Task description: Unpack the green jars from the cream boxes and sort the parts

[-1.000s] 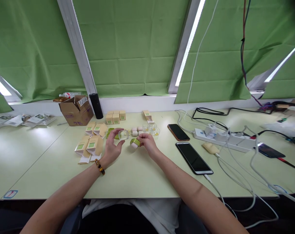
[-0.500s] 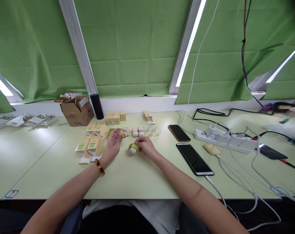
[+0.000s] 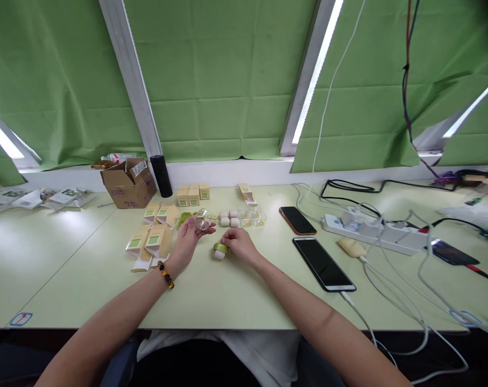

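Observation:
My left hand (image 3: 184,244) has its fingers around a small clear cup (image 3: 204,219), tilted above the table. Behind that hand lie green pieces (image 3: 184,216), partly covered by it. My right hand (image 3: 240,245) pinches a green ring-shaped piece (image 3: 220,246), which sits around the top of a small whitish cylinder (image 3: 219,255). Just beyond the right hand stand several pink and white cylinders (image 3: 229,219). Beside them is a group of clear cups (image 3: 252,216) with yellow bits in them.
To the left lie open beige cartons (image 3: 158,239); small closed boxes (image 3: 193,195) stand farther back. A cardboard box (image 3: 129,188) and black cylinder (image 3: 161,176) are behind. Two phones (image 3: 323,263) (image 3: 297,220), a power strip (image 3: 373,234) and loose cables occupy the right.
My left hand has turned the clear cup, and its fingers are now extended underneath it. The green piece and cylinder have tilted slightly in my right hand.

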`<state>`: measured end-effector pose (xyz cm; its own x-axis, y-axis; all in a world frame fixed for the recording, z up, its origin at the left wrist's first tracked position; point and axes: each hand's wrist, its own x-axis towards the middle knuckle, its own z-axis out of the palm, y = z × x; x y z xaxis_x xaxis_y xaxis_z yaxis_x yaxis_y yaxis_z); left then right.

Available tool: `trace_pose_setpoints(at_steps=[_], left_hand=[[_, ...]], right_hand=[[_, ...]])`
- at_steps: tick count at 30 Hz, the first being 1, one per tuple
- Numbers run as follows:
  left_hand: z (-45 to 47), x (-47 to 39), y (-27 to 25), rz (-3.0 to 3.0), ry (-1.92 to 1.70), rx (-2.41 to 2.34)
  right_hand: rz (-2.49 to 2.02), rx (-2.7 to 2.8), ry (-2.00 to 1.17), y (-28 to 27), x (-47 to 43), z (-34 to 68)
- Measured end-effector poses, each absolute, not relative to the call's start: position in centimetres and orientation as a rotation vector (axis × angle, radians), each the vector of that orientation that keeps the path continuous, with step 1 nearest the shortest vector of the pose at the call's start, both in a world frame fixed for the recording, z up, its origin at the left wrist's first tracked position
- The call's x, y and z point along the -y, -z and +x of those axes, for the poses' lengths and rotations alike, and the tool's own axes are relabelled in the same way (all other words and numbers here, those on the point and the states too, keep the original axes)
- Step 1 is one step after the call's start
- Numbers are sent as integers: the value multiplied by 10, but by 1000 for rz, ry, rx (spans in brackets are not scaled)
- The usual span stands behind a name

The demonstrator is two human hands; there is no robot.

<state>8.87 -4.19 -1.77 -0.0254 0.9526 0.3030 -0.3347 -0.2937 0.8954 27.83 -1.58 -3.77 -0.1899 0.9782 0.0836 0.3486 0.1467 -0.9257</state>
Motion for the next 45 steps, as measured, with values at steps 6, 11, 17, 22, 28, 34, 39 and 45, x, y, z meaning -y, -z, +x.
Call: trace_pose_setpoints(at_steps=[6,11,17,22,28,34,39,45], left_hand=[[87,38,23,1275,-1576,-797],[86,37,25,1425,-1604,-800],[88,38,29,1463,-1636,-807],[88,40,27,1491,-1635,-838],[90,44,24,1555,-1660,-843],[92,47,26,1655,-1646,-849],[91,48,25,1766,-1591,-885],[88,49,23,1854,-1561,-958]], right_hand=[[-1348,1806,-938,34,19,276],[-1315,1848,-916,31,22,275],[-1280,1868,-907,34,21,275],[-1197,1748,-716,28,27,278],[-877,1848,-237,18,43,281],[-880,1997,-26,17,50,277],[-948,2093,99,8,50,284],[-1345,2257,150,-20,45,308]])
